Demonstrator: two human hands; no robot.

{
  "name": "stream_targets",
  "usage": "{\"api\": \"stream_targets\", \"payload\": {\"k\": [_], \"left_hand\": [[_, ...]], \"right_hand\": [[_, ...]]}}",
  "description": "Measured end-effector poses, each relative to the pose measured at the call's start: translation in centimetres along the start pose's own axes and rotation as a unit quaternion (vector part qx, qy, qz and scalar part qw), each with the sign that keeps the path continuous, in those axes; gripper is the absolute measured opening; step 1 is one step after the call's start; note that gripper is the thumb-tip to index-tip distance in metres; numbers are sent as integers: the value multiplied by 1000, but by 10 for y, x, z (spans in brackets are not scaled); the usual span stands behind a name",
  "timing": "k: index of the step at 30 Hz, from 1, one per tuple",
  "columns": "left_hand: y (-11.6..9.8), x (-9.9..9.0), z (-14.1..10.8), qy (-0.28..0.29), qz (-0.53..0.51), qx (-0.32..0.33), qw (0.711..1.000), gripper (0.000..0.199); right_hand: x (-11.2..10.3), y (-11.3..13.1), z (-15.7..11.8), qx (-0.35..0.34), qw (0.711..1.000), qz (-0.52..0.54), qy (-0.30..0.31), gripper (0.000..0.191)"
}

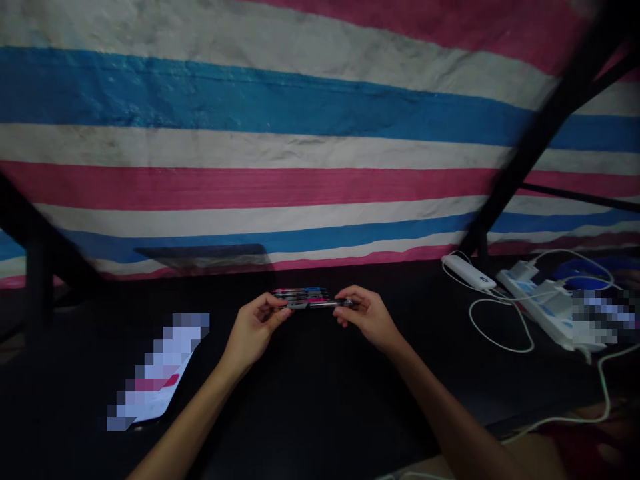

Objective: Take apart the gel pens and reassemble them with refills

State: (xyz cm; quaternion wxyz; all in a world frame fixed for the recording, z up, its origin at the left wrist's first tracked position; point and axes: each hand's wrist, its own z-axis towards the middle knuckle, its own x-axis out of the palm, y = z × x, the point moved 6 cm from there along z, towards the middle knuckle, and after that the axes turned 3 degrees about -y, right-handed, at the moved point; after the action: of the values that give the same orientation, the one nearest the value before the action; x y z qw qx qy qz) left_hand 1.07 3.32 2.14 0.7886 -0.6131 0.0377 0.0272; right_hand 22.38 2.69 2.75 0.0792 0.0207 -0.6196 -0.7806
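Note:
Between my two hands a pen (320, 304) with a grey end and a clear, dark barrel is held level. My left hand (256, 328) pinches its grey end between thumb and fingers. At the other end, my right hand (369, 316) grips the pen's darker tip part. Just behind it, several pens (300, 293) with dark, red and blue parts lie side by side on the black table (320, 400). The held pen and my fingers partly cover them.
A phone (160, 373) with a lit, blurred screen lies on the left. To the right are a white power bank (468, 273), a power strip (550, 307) and looping white cables (500, 345). Behind the table hangs a striped sheet (300, 187), with dark slanted bars (530, 133) at the sides.

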Motion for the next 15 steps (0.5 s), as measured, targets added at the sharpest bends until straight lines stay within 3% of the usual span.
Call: {"api": "stream_targets", "payload": {"k": [1, 4, 6, 8, 9, 12, 15], "left_hand": [[0, 0, 0, 1, 2, 1, 1000, 16], [0, 2, -1, 5, 0, -1, 1000, 15], [-2, 2, -1, 4, -6, -2, 1000, 16], [-4, 1, 0, 3, -11, -5, 1000, 16], [-5, 1, 0, 2, -12, -7, 1000, 16], [-6, 0, 0, 5, -6, -10, 1000, 16], [-6, -1, 0, 7, -2, -2, 1000, 17]], "right_hand": [[-1, -4, 1, 17, 1000, -11, -1, 25], [-5, -13, 2, 61, 997, -52, -23, 36], [-11, -8, 3, 20, 996, -63, -61, 33], [-13, -1, 3, -43, 994, -59, -76, 55], [-13, 1, 3, -61, 994, -61, -72, 56], [-13, -4, 4, -37, 993, -93, -63, 22], [-14, -11, 5, 17, 996, -58, -72, 30]]}}
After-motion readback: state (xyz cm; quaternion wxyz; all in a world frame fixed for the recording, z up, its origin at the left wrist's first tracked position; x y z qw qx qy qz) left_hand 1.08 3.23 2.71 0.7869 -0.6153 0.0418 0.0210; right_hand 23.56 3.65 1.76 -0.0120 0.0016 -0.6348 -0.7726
